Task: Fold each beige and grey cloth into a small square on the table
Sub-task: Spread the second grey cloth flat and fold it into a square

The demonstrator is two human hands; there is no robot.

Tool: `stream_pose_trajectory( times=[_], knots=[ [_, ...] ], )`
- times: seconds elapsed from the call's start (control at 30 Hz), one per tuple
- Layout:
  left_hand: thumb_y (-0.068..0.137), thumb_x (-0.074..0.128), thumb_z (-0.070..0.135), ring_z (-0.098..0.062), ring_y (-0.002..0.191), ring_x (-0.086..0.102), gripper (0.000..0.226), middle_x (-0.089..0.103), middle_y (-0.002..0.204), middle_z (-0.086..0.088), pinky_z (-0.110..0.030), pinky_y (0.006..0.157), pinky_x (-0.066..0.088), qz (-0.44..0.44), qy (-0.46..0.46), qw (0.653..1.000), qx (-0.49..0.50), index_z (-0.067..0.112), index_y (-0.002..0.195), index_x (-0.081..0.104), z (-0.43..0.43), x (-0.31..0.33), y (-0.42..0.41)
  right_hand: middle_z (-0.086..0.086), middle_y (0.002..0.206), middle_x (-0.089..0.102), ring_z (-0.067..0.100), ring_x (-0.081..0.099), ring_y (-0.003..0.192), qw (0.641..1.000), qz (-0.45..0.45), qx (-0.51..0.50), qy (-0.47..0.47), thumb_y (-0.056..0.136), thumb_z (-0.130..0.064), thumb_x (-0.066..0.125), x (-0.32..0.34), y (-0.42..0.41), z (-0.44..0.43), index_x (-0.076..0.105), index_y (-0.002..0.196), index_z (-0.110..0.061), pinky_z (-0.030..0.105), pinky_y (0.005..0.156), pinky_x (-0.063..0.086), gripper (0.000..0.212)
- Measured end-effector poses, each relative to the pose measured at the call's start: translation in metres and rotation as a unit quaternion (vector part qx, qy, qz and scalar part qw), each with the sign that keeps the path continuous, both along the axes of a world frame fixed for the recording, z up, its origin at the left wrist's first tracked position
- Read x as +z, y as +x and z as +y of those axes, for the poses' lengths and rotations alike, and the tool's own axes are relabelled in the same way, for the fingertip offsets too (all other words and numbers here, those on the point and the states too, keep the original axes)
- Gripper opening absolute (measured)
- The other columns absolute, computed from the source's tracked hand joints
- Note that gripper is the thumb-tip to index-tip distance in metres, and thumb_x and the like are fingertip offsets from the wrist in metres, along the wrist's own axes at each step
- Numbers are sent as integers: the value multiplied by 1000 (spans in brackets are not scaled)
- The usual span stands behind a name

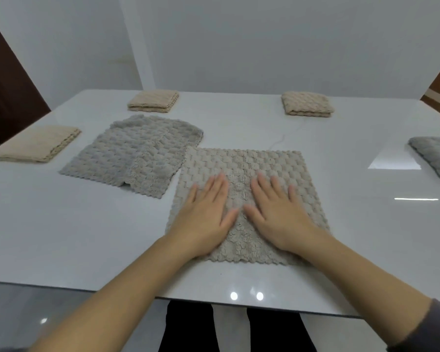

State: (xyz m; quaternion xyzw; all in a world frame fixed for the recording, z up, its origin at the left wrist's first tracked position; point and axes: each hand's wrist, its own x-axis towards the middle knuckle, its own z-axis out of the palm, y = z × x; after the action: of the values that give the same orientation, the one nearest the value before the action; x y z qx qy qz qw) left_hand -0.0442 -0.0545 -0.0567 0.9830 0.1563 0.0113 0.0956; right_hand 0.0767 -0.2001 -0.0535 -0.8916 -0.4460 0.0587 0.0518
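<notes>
A beige waffle-textured cloth (264, 163) lies spread flat on the white table (87, 237), near the front edge. My left hand (203, 214) and my right hand (277, 212) both rest flat on its middle, fingers straight, side by side with thumbs nearly touching. To its left lies a grey cloth (135, 151), spread out with one part lapped over. Folded squares sit around: a beige one (36, 143) at far left, a beige one (153, 100) at back left, a beige one (306, 103) at back right, and a grey one (434, 156) at the right edge.
The table's front edge (239, 302) runs just below my forearms. A white wall (239, 41) stands right behind the table. Dark legs show under the table at the bottom centre.
</notes>
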Motion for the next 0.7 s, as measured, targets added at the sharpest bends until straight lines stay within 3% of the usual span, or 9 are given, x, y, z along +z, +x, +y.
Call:
stream_pose_trajectory(
  times=[0.1,0.2,0.27,0.33,0.4,0.47,0.53,0.6,0.7],
  knots=[
    [85,-8,66,-8,147,-19,83,-18,161,5,-38,121,-10,20,6,1000,21,21,154,-12,11,-6,-21,-5,161,-19,17,-19,147,1000,-1,-9,-22,78,-70,-14,-7,4,-20,-11,155,-24,48,120,-9,89],
    [79,-12,64,-11,149,-12,90,-11,163,2,-37,120,-10,22,34,997,60,16,155,-5,23,-3,-43,-2,162,-17,18,-18,148,999,0,-40,-26,89,-68,-4,0,11,-39,-11,155,-22,47,120,-9,80],
    [87,3,61,-15,150,7,84,12,162,0,-39,121,-1,-41,48,997,36,13,154,16,19,3,-53,-1,162,-17,18,-18,148,999,-5,-33,-5,93,-64,0,3,4,-47,-10,155,-21,45,120,-11,76],
    [91,29,55,-15,131,42,63,47,140,4,-37,113,29,-132,18,991,-33,17,137,49,12,10,-62,-6,162,-12,14,-16,148,999,2,9,41,88,-67,0,6,-8,-53,-4,155,-23,42,120,-11,81],
    [87,50,52,-9,99,52,40,56,108,10,-28,89,42,-174,-6,979,-111,22,111,61,8,13,-70,-10,161,12,13,8,149,994,13,63,90,87,-70,14,10,-21,-59,15,155,-26,37,121,4,81],
    [83,58,52,-7,87,50,33,55,95,13,-24,77,40,-162,1,976,-147,24,98,62,6,13,-75,-12,136,46,10,42,126,986,13,102,131,85,-69,34,13,-30,-63,40,142,-29,28,105,28,69],
    [85,56,47,-8,82,51,27,55,90,12,-22,70,41,-153,9,977,-148,23,94,63,6,12,-76,-17,110,50,6,49,102,983,8,123,139,79,-69,46,12,-38,-64,48,125,-33,27,88,36,58],
    [86,52,36,-9,79,54,21,59,87,11,-21,61,43,-164,22,976,-139,20,91,65,7,11,-75,-16,101,51,7,51,94,981,0,125,150,76,-62,52,10,-41,-63,52,116,-31,29,82,40,50],
    [81,53,16,-8,85,55,18,60,93,12,-22,61,45,-161,16,979,-121,20,95,64,9,10,-75,-8,96,57,18,59,89,977,-40,104,182,74,-29,57,6,-35,-65,57,109,-24,36,74,47,36]
  ],
)
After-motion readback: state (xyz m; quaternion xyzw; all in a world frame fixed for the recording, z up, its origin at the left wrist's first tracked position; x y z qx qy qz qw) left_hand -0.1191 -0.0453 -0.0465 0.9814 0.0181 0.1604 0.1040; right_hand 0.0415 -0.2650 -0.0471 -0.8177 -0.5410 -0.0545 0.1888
